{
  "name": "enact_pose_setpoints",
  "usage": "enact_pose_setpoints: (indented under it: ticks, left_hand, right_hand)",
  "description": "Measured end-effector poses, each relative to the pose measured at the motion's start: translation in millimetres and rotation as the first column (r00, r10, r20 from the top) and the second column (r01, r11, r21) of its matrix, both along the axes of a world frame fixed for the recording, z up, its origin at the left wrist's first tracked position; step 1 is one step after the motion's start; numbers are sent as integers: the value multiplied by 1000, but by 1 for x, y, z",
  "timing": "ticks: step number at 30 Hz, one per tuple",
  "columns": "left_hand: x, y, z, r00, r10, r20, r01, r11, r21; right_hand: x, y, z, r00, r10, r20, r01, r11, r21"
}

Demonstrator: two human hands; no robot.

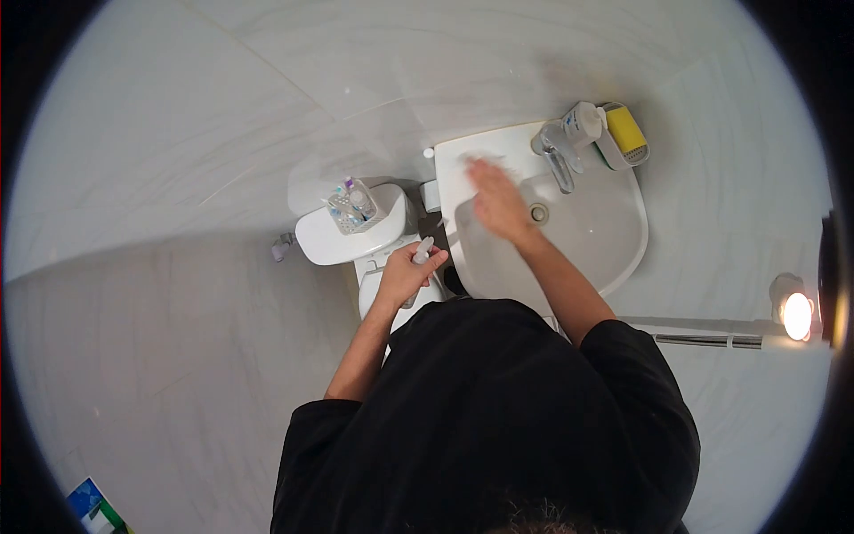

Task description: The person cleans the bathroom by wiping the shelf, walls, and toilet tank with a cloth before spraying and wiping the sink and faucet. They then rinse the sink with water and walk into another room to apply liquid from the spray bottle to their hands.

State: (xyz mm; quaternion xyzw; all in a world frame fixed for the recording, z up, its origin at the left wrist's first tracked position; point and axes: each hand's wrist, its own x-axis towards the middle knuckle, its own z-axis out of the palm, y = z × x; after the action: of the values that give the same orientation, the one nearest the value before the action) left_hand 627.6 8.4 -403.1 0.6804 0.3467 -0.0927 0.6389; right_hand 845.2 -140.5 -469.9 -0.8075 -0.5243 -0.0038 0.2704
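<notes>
Holding the bottle: the left hand (pixel 405 276) is wrapping its fingers around a small clear spray bottle (pixel 422 252), nozzle end pointing up-frame.
Bottle position: it is sitting in that fist at centre-left of the frame, just below the toilet tank (pixel 325 247) and just left of the sink (pixel 623 258).
Right hand: the right hand (pixel 498 206) is lying flat on the sink's upper-left rim, fingers stretched out and close together; motion blur is hiding whether anything lies beneath them.
Handling: the bottle is looking light, stiff and smooth, so it is probably turning slippery when wet.
Grip point: the mid-body, below the spray head, is offering the surest hold, leaving a forefinger free for the head.
Surroundings: a faucet (pixel 559 153), a soap dispenser (pixel 583 122) and a yellow sponge (pixel 625 132) are standing along the sink's top edge; a basket (pixel 356 206) of small items is sitting on the tank.
</notes>
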Motion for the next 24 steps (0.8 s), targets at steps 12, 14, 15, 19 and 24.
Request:
enact_pose_setpoints:
  ticks: [12, 14, 15, 19, 24]
  left_hand:
    - [-20, -4, -1, 998, 53, -32, -54, 997, -58]
    - [-19, -5, 3, 998, 46, -41, -48, 998, -37]
    - [-18, -6, 6, 999, 42, -34, -42, 999, -20]
    - [-22, -3, 8, 997, 62, -50, -63, 998, -31]
    - [-28, 1, 11, 997, 66, -41, -67, 998, -6]
  right_hand:
    - [-4, -13, 17, 992, 115, -55, -119, 991, -66]
    - [2, -18, 11, 1000, -8, -10, 7, 999, -41]
    - [4, -17, 10, 990, -135, 39, 136, 991, -10]
    - [-6, -26, 15, 995, 103, -12, -103, 993, -61]
    - [26, 7, 2, 982, -178, 68, 180, 984, -21]
